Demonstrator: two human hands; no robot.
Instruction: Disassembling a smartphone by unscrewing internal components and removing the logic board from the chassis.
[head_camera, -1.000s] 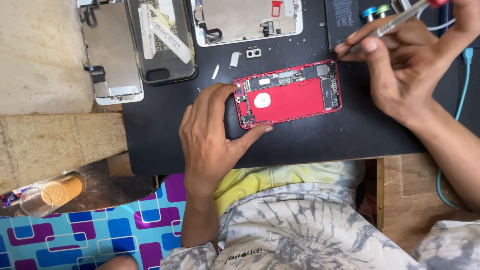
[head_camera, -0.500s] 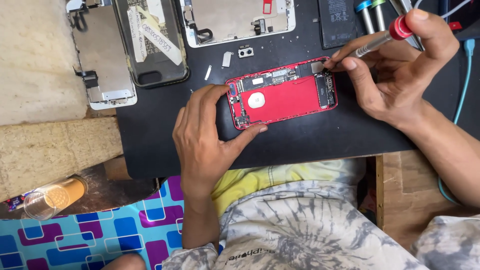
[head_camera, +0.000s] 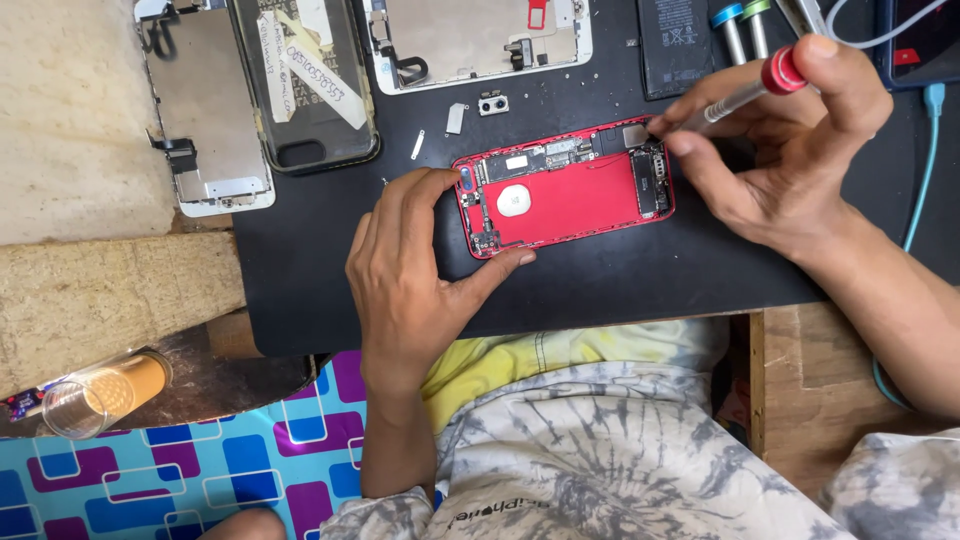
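An opened red phone housing (head_camera: 575, 200) lies on a black work mat (head_camera: 620, 290), its inner boards and connectors showing. My left hand (head_camera: 415, 280) steadies its left end, index finger along the top edge and thumb at the lower corner. My right hand (head_camera: 780, 150) grips a slim metal screwdriver with a red cap (head_camera: 740, 95); its tip rests at the housing's upper right corner, by a small metal shield.
At the back of the mat lie a detached screen assembly (head_camera: 205, 120), a dark phone with paper tape (head_camera: 305, 85), a white frame part (head_camera: 480, 35), a battery (head_camera: 680, 45), loose small brackets (head_camera: 492, 104) and two screwdriver handles (head_camera: 740, 30). A glass (head_camera: 100, 395) stands lower left. A blue cable (head_camera: 930, 150) runs on the right.
My right hand brought the screwdriver down from above the mat to the housing's upper right corner. My left hand stayed on the phone's left end.
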